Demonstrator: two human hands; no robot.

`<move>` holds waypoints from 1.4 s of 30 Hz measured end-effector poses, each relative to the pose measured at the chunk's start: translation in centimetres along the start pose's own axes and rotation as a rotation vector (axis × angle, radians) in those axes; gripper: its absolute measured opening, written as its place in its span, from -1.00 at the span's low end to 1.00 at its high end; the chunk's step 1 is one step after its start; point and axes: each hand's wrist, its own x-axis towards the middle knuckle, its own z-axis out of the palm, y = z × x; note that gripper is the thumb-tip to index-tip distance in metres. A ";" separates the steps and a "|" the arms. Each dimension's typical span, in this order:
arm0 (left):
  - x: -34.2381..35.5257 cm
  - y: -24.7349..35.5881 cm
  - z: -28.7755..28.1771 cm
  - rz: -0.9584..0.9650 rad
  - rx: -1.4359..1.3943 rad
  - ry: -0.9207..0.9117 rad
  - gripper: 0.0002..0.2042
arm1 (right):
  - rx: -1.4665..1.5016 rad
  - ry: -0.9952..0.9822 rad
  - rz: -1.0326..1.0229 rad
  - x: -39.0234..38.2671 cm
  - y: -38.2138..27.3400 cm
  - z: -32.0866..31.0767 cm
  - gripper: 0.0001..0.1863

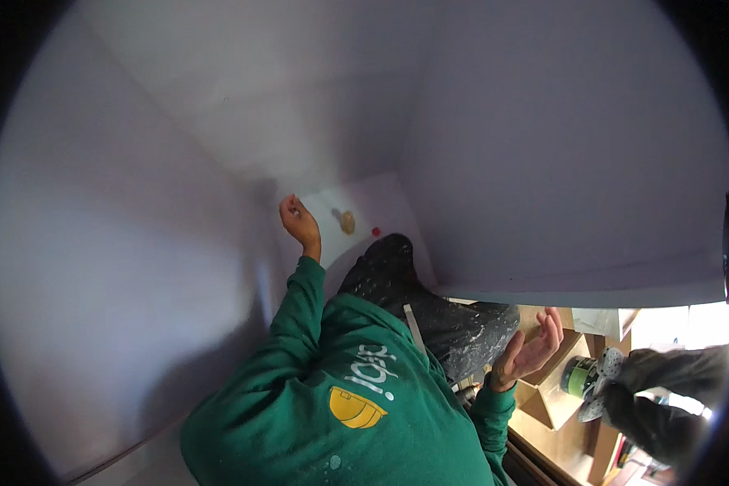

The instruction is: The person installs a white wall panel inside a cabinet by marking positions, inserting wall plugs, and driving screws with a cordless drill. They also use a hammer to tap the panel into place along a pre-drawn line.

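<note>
While near a lumpy tan object (347,223), left hand (302,225) half-curled, grip unclear; right hand (532,351) loosely spread beside white-speckled trousers (471,334).

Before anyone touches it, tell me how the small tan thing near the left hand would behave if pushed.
The tan thing would probably be light, as it looks smaller than the left hand. Its rounded outline suggests it might rock or roll. Stiffness I can't judge at this size.

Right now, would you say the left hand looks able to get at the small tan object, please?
Probably yes: the left hand appears left of the small tan object, with nothing visible between them, though depth is uncertain.
</note>
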 end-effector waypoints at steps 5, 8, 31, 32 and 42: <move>-4.2 -12.9 -7.9 -0.187 0.446 -0.228 -0.86 | -0.008 -0.280 0.467 -1.9 -0.8 0.7 -0.79; -7.0 -16.5 -10.1 -0.223 0.517 -0.455 -0.85 | -0.081 -0.495 0.669 -3.5 -0.5 0.4 -0.87; -11.3 -24.5 -2.1 0.307 0.764 -1.122 -0.85 | -0.073 -0.558 1.081 -7.8 -0.2 2.1 -0.85; -11.3 -24.4 -1.8 0.283 0.749 -1.114 -0.85 | -0.079 -0.552 1.088 -7.9 -0.3 2.2 -0.85; -11.3 -26.1 -2.3 -0.099 0.564 -1.099 -0.73 | -0.119 -0.638 1.016 -8.5 1.8 1.6 -0.86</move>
